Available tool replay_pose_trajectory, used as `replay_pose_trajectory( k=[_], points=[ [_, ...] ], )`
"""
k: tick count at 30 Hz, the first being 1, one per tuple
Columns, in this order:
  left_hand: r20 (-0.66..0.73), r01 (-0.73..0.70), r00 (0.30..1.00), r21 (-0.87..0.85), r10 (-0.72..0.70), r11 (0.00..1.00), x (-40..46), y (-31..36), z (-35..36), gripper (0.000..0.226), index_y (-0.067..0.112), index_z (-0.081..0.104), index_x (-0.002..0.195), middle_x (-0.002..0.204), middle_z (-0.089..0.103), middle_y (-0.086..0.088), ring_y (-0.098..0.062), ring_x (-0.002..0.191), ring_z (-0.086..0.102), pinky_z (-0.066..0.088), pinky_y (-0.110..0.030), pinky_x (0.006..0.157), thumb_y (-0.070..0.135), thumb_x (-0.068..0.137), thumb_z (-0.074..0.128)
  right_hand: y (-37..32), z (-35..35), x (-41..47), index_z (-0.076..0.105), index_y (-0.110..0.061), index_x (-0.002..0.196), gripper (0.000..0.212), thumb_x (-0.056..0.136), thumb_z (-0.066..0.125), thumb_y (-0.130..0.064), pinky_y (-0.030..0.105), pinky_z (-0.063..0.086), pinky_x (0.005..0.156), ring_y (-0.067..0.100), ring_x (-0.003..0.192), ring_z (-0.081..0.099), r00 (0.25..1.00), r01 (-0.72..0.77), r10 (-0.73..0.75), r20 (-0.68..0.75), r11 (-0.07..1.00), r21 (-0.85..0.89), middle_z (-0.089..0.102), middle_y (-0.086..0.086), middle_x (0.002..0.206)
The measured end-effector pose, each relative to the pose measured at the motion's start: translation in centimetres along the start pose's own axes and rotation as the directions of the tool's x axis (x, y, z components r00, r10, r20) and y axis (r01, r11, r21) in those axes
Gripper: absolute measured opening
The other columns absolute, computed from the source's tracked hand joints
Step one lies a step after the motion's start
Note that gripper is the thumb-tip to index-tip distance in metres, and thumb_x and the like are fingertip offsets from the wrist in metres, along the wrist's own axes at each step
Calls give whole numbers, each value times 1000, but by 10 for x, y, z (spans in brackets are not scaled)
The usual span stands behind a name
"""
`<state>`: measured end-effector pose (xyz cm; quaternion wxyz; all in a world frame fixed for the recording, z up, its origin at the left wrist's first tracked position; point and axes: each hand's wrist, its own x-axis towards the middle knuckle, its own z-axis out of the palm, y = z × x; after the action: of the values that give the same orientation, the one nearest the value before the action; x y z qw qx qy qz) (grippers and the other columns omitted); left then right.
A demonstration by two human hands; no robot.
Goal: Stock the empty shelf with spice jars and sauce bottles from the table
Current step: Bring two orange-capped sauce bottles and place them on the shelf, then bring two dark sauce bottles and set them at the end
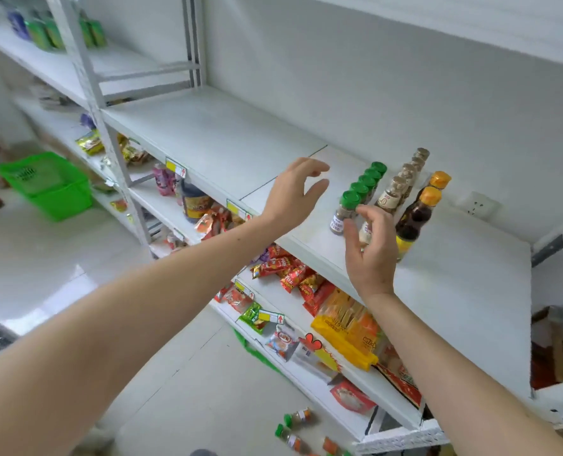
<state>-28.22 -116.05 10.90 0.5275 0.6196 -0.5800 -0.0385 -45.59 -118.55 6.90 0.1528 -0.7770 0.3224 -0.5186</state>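
Head view: both arms reach over the white shelf; left hand hovers above the shelf board, fingers spread and loosely bent, holding nothing; right hand is at the shelf's front edge, fingers loosely curled by the front of the jar rows, thumb close to the front green-lid jar; whether it touches or grips a jar cannot be told.

Just beyond the right hand, three rows run front to back on the shelf; green-lid row nearest the left hand; brown-cap row in the middle, its front jar partly hidden behind the right fingers; two dark sauce bottles with orange caps on the far side, upright, one behind the other.

Shelf board under and beyond the left hand is bare.

Below the hands, lower shelves hold snack packets; a yellow pack lies beneath the right wrist.

Low between the forearms, more green-lid jars lie on a surface; blurred.

Far beyond the left arm, a green basket sits on the floor.
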Motion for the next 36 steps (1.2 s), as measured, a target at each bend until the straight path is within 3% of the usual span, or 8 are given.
replay_pose_trajectory(
  k=[9, 13, 15, 19, 22, 27, 31, 36],
  points=[
    [-174, 170, 972, 72, -156, 983, -115, -15, -137, 25, 14, 65, 114, 115, 62, 0, -11, 100, 62, 52, -29, 88, 12, 89, 61, -119, 82, -63, 56, -6, 114, 20, 97, 55, -16, 35, 48, 88, 18, 104, 56, 992, 23, -46, 118, 982, 186, 60, 4, 111],
    [-216, 222, 958, 147, -187, 964, -187, -14, -209, 25, 11, 67, 111, 111, 63, -1, -14, 99, 62, 47, -16, 85, 11, 87, 64, -188, 112, -114, 57, -9, 113, 18, 96, 56, -11, 29, 47, 83, 20, 95, 56, 982, 20, -74, 175, 956, 293, 57, 0, 108],
    [-231, 249, 951, 171, -207, 953, -225, -15, -245, 25, 12, 66, 111, 110, 62, 1, -14, 102, 61, 47, -19, 87, 10, 87, 64, -223, 128, -141, 57, -6, 113, 18, 95, 56, -9, 28, 46, 88, 25, 100, 57, 975, 33, -103, 198, 945, 327, 60, 5, 110],
    [-304, 333, 915, 198, -265, 922, -299, -14, -315, 27, 10, 66, 112, 111, 62, -3, -13, 100, 61, 46, -18, 86, 7, 86, 63, -291, 159, -196, 56, -6, 115, 22, 96, 54, -15, 44, 48, 88, 26, 104, 58, 951, 5, -128, 280, 915, 403, 60, 7, 111],
    [-356, 364, 896, 249, -265, 897, -350, -11, -365, 26, 8, 66, 113, 110, 64, -6, -16, 100, 61, 49, -26, 86, 7, 87, 62, -343, 179, -231, 56, -7, 115, 24, 95, 52, -18, 42, 49, 86, 24, 103, 58, 927, -5, -171, 333, 883, 469, 60, 6, 111],
    [-500, 472, 808, 236, -310, 850, -426, -9, -437, 24, 12, 65, 112, 109, 64, -4, -13, 100, 61, 52, -33, 85, 8, 89, 60, -422, 210, -278, 56, -5, 116, 23, 96, 52, -16, 33, 46, 89, 18, 105, 55, 862, -15, -268, 430, 835, 550, 60, 5, 113],
    [-608, 538, 726, 209, -322, 817, -472, -11, -486, 23, 9, 65, 113, 112, 62, -6, -12, 99, 62, 52, -21, 84, 8, 91, 59, -477, 237, -304, 55, -9, 115, 21, 95, 52, -15, 28, 45, 87, 18, 103, 56, 811, -27, -340, 476, 791, 611, 59, 3, 110],
    [-734, 601, 607, 174, -304, 780, -504, -14, -538, 22, 11, 64, 114, 114, 61, -4, -8, 97, 61, 51, -19, 83, 11, 93, 58, -531, 270, -322, 56, -12, 114, 20, 96, 53, -18, 38, 50, 86, 19, 102, 59, 757, -61, -419, 501, 718, 694, 61, 2, 109]
  ],
)
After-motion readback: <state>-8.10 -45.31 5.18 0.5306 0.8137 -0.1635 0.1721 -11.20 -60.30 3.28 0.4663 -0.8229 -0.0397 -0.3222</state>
